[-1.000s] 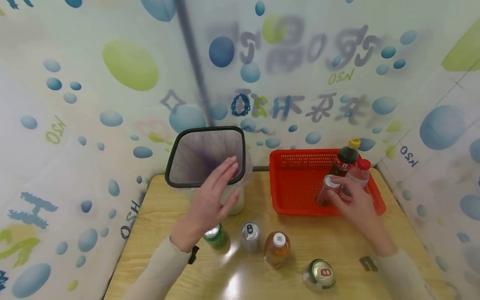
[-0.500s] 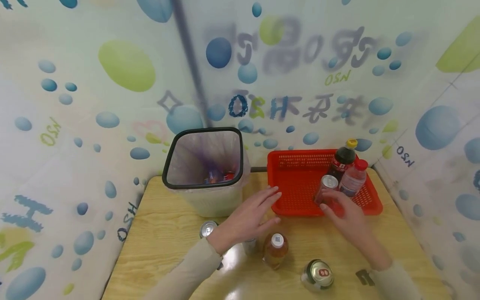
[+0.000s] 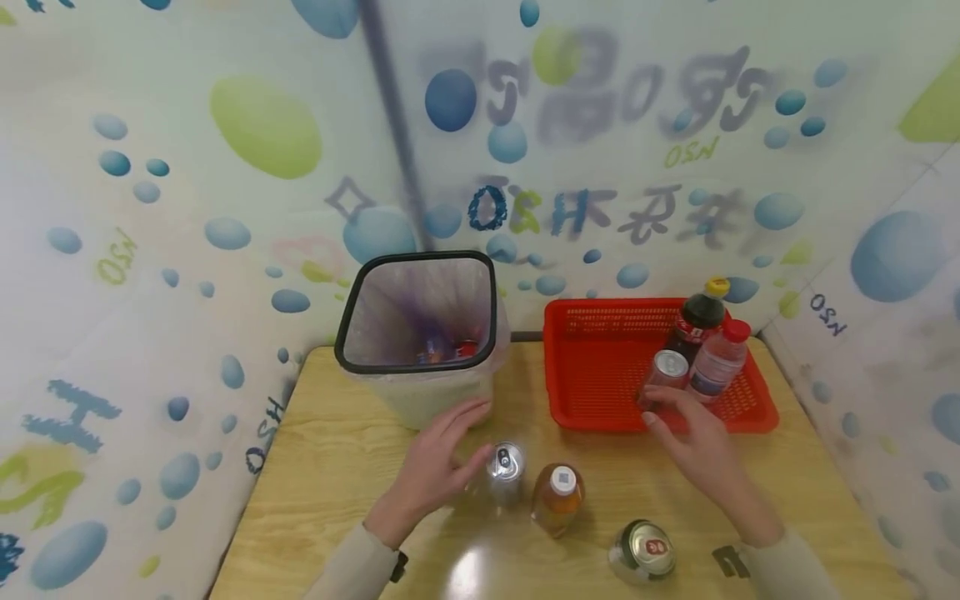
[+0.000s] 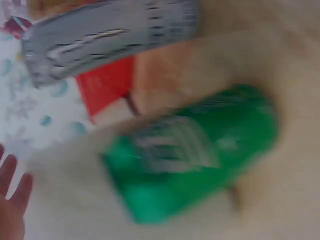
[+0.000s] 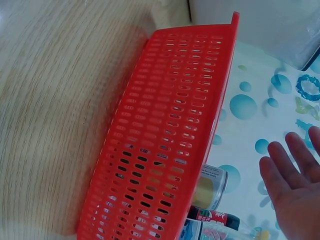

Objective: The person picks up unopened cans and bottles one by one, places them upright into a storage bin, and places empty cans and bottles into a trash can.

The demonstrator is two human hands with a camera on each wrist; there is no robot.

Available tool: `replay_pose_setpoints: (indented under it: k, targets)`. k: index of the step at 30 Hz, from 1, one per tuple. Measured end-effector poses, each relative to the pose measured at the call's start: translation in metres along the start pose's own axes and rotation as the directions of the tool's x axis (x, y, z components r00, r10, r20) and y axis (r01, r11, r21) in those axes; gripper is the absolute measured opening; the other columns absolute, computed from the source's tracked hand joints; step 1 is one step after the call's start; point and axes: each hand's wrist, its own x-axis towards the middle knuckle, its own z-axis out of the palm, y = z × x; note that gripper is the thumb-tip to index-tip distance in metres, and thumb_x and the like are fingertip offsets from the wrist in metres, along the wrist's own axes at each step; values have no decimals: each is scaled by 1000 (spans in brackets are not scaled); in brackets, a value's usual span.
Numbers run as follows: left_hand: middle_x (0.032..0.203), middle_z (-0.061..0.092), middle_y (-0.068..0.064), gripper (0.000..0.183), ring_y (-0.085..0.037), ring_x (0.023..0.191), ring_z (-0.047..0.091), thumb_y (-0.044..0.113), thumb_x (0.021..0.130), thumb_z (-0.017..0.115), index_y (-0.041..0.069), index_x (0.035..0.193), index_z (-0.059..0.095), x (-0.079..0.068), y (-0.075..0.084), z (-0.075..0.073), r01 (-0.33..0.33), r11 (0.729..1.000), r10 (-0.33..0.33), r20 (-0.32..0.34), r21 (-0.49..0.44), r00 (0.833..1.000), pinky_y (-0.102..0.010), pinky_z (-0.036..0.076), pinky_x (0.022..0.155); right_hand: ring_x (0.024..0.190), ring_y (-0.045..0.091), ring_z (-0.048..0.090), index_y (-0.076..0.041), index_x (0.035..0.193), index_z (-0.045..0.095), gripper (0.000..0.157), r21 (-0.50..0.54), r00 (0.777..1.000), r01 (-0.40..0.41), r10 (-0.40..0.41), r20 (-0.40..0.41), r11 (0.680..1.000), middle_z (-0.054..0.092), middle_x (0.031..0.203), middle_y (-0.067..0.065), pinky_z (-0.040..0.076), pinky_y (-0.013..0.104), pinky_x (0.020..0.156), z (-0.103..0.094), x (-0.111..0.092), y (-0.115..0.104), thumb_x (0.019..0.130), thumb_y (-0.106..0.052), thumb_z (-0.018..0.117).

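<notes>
My left hand point(image 3: 438, 467) is over the table in front of the bin, fingers extended and holding nothing. It hides a green can point(image 4: 195, 150) in the head view; the left wrist view shows that can upright but blurred, with a silver can point(image 3: 505, 471) beside it. The thumb tip comes close to the silver can's top. At the front rim of the red basket point(image 3: 592, 421), my right hand point(image 3: 701, 454) hovers with loose fingers and nothing in them. Just beyond its fingertips, a can point(image 3: 670, 364) stands in the basket.
Beside that can are a dark cola bottle point(image 3: 701, 312) and a red-capped clear bottle point(image 3: 720, 358). A lined bin point(image 3: 420, 392) stands left of the basket, with items inside. Nearer are an amber-drink bottle point(image 3: 557, 500) and a gold-topped can point(image 3: 648, 550). A patterned wall point(image 3: 300, 208) rises behind.
My left hand left the bin's mouth, swung right toward the basket, then came back left over the green can. My right hand drew back from the can in the basket, which stays there.
</notes>
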Motion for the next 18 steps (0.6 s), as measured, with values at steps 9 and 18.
replay_pose_setpoints:
  k: [9,18]
  targets:
    - [137,56,-24,66,-32,131,52,22,85,86,-7,136,56,-65,-29,7,227,952,-274,-241,-204,931,-19,32,114,114,25,61,-7,128,67,31,12,999,-37,37,23,999,71,125,9,31,4,97,1,-2,3,98,-14,72]
    - [140,58,-20,90,-37,127,55,12,68,94,-2,145,49,-88,-41,24,525,787,-583,-109,-324,805,-37,43,108,112,32,64,-6,129,66,32,-21,996,-76,77,44,997,71,123,12,42,14,92,-1,-5,3,99,-18,71]
